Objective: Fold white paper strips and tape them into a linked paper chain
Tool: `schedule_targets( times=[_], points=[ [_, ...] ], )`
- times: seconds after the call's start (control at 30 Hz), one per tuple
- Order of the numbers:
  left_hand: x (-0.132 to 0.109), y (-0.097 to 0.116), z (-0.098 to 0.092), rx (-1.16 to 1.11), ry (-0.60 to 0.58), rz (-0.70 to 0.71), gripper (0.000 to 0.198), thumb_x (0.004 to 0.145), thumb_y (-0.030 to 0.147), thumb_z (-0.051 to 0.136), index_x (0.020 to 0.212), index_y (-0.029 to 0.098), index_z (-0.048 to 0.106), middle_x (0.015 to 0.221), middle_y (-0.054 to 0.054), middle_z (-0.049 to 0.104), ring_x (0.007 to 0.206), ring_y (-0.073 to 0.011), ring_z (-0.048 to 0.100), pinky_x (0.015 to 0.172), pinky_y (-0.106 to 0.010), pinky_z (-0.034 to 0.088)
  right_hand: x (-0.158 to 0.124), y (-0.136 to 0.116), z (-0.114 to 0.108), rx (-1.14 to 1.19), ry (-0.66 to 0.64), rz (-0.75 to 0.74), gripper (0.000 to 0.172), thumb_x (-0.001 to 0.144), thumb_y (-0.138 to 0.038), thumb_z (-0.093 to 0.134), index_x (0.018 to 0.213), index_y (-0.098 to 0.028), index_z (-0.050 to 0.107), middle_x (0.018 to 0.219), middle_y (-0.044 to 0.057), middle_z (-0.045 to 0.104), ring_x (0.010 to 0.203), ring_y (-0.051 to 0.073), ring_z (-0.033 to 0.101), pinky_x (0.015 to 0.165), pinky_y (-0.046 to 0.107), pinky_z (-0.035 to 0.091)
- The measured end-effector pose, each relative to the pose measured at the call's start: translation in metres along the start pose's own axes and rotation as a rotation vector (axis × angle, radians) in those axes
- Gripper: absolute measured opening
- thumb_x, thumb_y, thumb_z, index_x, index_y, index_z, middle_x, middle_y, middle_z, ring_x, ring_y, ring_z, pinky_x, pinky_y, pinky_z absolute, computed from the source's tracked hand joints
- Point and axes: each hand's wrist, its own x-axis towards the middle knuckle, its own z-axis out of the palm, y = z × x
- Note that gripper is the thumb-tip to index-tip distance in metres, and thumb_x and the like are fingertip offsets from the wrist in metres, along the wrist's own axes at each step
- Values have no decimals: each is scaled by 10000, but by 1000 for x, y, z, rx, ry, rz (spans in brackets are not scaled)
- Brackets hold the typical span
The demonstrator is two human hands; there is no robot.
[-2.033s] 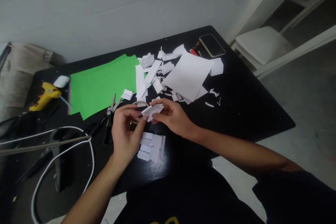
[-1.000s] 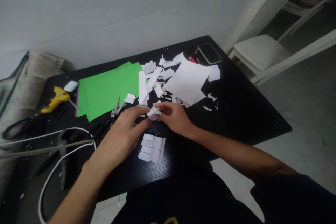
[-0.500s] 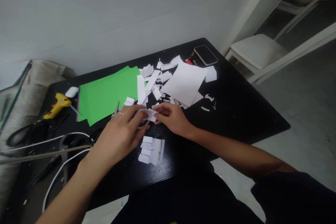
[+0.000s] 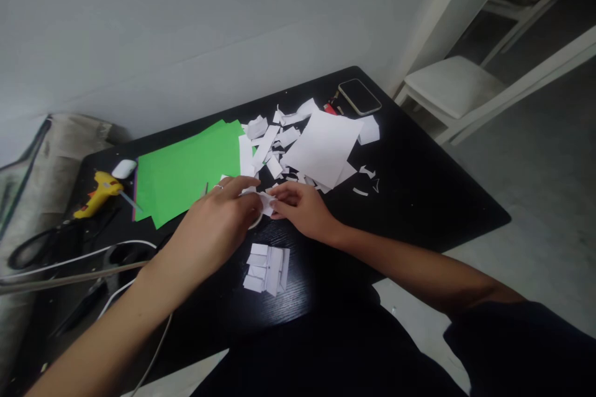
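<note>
A small folded piece of white paper (image 4: 267,204) is between my two hands, just above the black table. My left hand (image 4: 214,220) curls over its left end, with the fingers closed and partly hiding it. At the right end, my right hand (image 4: 302,209) pinches the paper between thumb and fingers. Below my left fingers shows the edge of a pale ring (image 4: 256,221), perhaps a tape roll; most of it is covered. Nearer my body lies a group of small folded white paper pieces (image 4: 274,270). A scissors tip (image 4: 205,188) pokes out beyond my left hand.
Green sheets (image 4: 190,167) lie at the back left, beside a yellow glue gun (image 4: 101,193) and a white mouse (image 4: 124,169). Cables (image 4: 130,243) run under my left forearm. Paper scraps (image 4: 265,146), white sheets (image 4: 323,149) and a phone (image 4: 359,97) lie behind my hands.
My left hand has rolled further over the paper and the ring, its thumb now hidden. My right hand keeps its pinch. The whole view has shifted slightly.
</note>
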Motion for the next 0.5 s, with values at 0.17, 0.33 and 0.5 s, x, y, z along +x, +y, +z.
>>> schedule_targets(
  times=[0.17, 0.33, 0.5],
  points=[
    [-1, 8, -7, 28, -55, 84, 298, 972, 92, 524, 1126, 206, 751, 1333, -149, 665, 1061, -308, 685, 813, -475, 616, 2, -3, -1, 106, -10, 69, 369, 654, -346, 970, 881, -186, 726, 822, 6, 721, 806, 171, 740, 750, 347, 709],
    [-4, 9, -10, 107, -45, 148, 311, 936, 67, 539, 1097, 221, 757, 1323, -131, 673, 1045, -333, 683, 782, -480, 607, 3, -3, 0, 167, 0, 116, 371, 631, -307, 974, 879, -169, 734, 839, 17, 728, 807, 177, 736, 752, 368, 710],
    [-3, 7, -15, 145, -88, 192, 350, 924, 57, 537, 1127, 234, 760, 1350, -119, 658, 1108, -329, 659, 819, -481, 602, 2, -3, 0, 193, -24, 138, 197, 736, -205, 880, 888, -176, 757, 888, 26, 738, 824, 170, 731, 847, 423, 706]
  ],
)
